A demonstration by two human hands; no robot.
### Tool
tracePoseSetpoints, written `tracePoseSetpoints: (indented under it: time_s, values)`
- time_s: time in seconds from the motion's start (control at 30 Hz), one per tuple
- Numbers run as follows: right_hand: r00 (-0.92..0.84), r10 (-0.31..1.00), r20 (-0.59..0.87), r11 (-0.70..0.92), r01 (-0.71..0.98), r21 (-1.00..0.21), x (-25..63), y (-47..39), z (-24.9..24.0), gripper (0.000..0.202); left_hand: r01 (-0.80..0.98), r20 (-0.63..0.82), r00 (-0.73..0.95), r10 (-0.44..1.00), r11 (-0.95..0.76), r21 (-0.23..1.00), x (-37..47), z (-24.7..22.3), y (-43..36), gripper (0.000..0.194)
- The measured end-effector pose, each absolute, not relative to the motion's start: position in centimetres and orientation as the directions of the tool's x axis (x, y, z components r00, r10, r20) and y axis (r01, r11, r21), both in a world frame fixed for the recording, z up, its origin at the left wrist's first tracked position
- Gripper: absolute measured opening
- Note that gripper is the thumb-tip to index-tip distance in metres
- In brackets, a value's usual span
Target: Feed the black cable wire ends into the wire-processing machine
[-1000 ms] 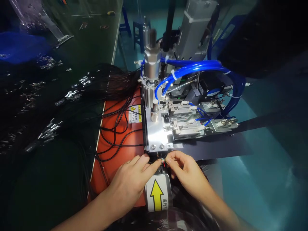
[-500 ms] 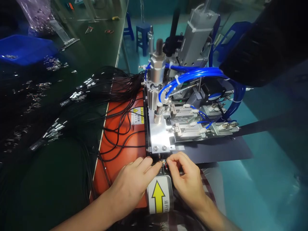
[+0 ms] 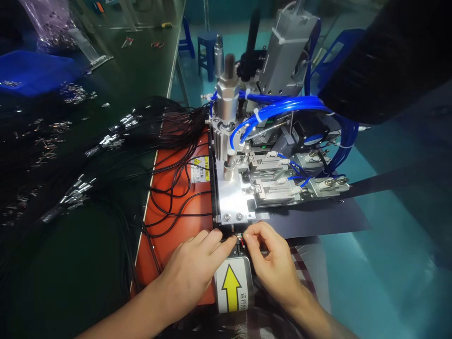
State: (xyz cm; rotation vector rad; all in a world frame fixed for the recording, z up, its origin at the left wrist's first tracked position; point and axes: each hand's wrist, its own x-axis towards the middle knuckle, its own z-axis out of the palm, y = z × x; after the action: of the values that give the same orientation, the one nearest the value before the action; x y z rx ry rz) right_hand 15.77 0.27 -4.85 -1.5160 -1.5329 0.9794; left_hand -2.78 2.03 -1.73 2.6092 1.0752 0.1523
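Note:
My left hand (image 3: 192, 270) and my right hand (image 3: 271, 263) meet fingertip to fingertip at the front edge of a small metal machine (image 3: 247, 179). Between the fingertips sits the end of a thin cable with tiny red and coloured wires (image 3: 240, 239); both hands pinch it just below the machine's shiny plate (image 3: 231, 200). A white label with a yellow arrow (image 3: 231, 287) lies right under the hands, pointing toward the machine.
Black cables (image 3: 169, 188) loop over an orange mat (image 3: 183, 226) to the left. Bundles of cables with metal plugs (image 3: 106, 141) cover the dark bench. Blue air hoses (image 3: 282, 108) arch over the machine. A blue bin (image 3: 31, 70) stands far left.
Both hands stay pinched at the same spot. The view has shifted slightly; my right hand's fingers have closed in a little nearer to the wire end.

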Motion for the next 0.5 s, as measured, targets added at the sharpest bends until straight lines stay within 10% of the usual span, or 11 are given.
tracePoseSetpoints:
  time_s: [0.5]
  values:
    - [0.018,0.976,-0.216,-0.207,0.373,-0.904,16.38,0.37,-5.46,0.020,0.664,-0.001,0.710,0.704,-0.669,0.334,-2.76,-1.95,2.13,0.046]
